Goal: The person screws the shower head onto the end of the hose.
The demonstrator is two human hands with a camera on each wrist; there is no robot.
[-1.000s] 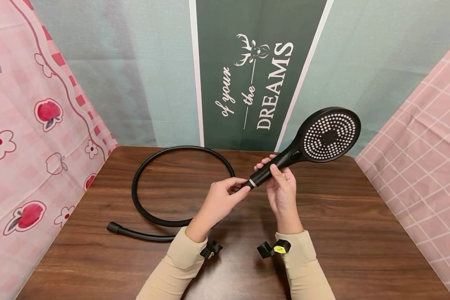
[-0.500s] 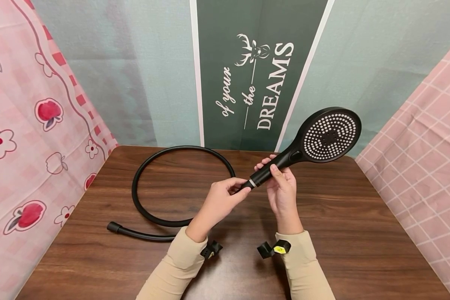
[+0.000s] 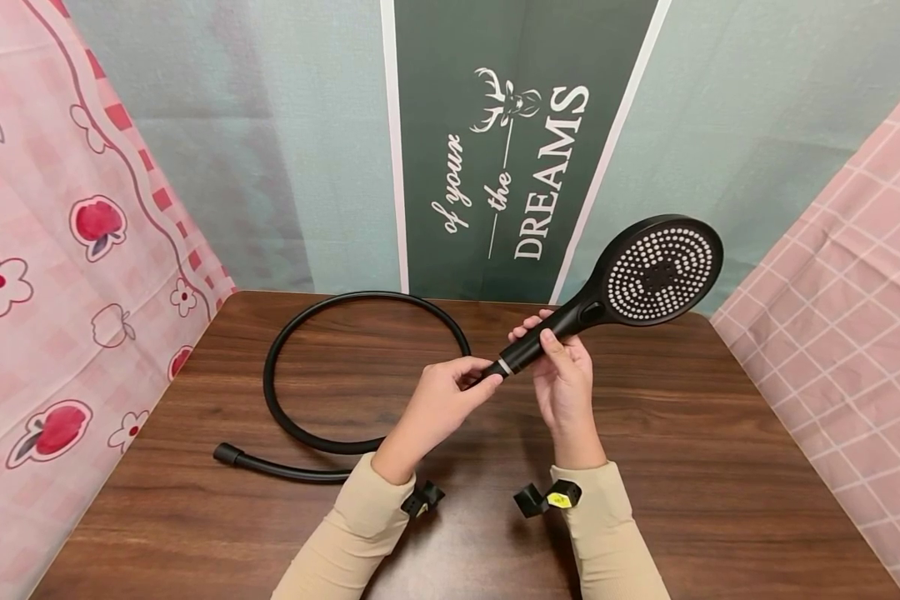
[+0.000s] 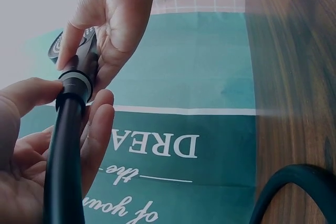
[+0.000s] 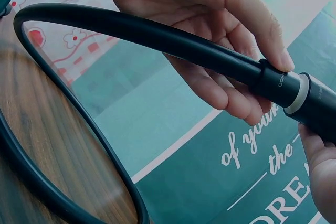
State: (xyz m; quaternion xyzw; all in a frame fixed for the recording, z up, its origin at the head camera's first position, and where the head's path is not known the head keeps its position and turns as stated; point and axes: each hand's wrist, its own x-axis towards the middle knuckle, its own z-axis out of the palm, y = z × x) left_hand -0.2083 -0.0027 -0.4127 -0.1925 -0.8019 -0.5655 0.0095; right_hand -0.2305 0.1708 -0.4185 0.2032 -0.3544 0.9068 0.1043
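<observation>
A black shower head (image 3: 660,271) with white nozzles is held up tilted, its face toward the head view. My right hand (image 3: 566,379) grips its handle, thumb on the near side and fingers behind. My left hand (image 3: 446,396) pinches the black connector nut (image 5: 278,85) of the shower hose (image 3: 270,383) between thumb and fingers. In the right wrist view a pale ring (image 5: 299,93) shows between nut and handle end. From the nut the hose runs down behind my left hand and loops on the table. Its other end (image 3: 227,454) lies loose at the left.
The brown wooden table (image 3: 682,483) has a fabric backdrop (image 3: 330,167) with white lettering along its far edge. Pink patterned cloth (image 3: 45,333) hangs at the left, and pink checked cloth (image 3: 855,292) at the right. Each sleeve carries a small black wrist device (image 3: 547,498).
</observation>
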